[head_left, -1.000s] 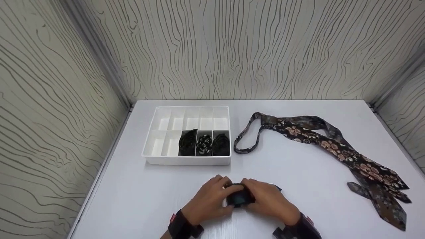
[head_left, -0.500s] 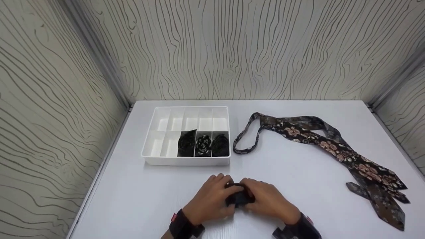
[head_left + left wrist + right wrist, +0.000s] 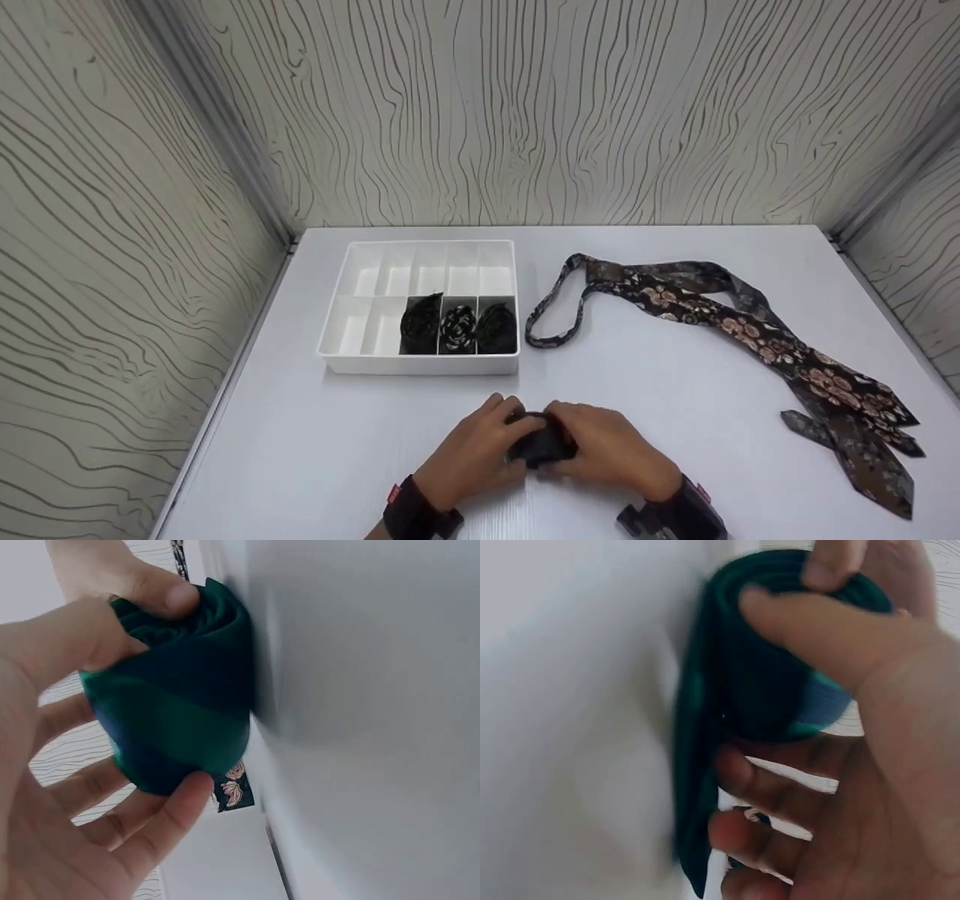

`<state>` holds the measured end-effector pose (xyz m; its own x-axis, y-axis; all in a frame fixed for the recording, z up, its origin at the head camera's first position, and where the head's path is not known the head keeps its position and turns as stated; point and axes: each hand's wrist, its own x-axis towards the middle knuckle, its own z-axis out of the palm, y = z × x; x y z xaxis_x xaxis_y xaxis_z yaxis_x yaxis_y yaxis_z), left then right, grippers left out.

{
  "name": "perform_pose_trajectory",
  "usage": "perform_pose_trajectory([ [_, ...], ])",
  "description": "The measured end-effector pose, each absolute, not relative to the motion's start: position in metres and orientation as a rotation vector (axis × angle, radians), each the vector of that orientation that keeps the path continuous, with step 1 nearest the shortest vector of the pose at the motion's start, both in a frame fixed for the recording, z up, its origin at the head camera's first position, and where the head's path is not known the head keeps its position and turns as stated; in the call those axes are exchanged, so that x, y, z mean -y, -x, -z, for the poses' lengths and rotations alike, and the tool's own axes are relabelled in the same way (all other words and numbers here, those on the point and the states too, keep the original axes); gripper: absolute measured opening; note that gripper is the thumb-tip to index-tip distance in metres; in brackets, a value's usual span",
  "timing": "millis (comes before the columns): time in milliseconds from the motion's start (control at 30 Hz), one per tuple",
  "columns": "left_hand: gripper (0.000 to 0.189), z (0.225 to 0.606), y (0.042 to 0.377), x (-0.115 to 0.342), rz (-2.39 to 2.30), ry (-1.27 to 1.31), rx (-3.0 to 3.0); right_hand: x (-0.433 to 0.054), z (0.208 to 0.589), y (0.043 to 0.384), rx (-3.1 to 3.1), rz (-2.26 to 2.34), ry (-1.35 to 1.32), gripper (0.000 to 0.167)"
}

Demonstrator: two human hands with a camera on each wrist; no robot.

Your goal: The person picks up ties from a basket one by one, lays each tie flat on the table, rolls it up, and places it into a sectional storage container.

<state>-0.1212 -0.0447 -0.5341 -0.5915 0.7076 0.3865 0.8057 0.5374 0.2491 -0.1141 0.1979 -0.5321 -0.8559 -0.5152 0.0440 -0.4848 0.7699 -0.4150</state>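
Observation:
Near the front of the table, both hands hold a rolled-up necktie [image 3: 541, 444] between them. The left wrist view shows its green and navy stripes on the roll [image 3: 176, 709]. My left hand [image 3: 476, 454] grips the roll from the left, thumb at its coiled top edge. From the other side my right hand [image 3: 611, 454] holds it, thumb and fingers around the coil. A short flat tail [image 3: 697, 802] still hangs off the roll in the right wrist view, lying along the table surface.
A white divided box [image 3: 420, 365] stands behind the hands, with dark rolled ties [image 3: 421, 326] in three front compartments. To the right lie a floral necktie [image 3: 750, 334], looped at its left end, and a brown patterned tie [image 3: 874, 465]. Patterned walls [image 3: 525, 112] enclose the table.
The tie's dark tail, which showed beyond the right hand a second ago, is now out of sight in the head view. Both hands stay in place, fingers shifting slightly on the roll.

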Motion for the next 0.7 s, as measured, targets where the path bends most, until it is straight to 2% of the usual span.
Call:
perform_pose_trajectory([
  [267, 0.052, 0.533, 0.121, 0.043, 0.644, 1.288, 2.536, -0.198, 0.54, 0.118, -2.952, 0.614, 0.95, 0.056],
  [367, 0.046, 0.536, 0.121, 0.044, 0.865, 1.157, 2.637, -0.2, 0.544, 0.12, -2.93, 0.648, 0.956, 0.056],
  [533, 0.049, 0.541, 0.123, 0.046, 1.247, 0.854, 2.913, -0.203, 0.547, 0.121, -2.902, 0.747, 0.933, 0.055],
  [700, 0.042, 0.55, 0.125, 0.044, 1.644, 0.797, 2.938, -0.203, 0.551, 0.122, -2.861, 0.9, 0.945, 0.051],
])
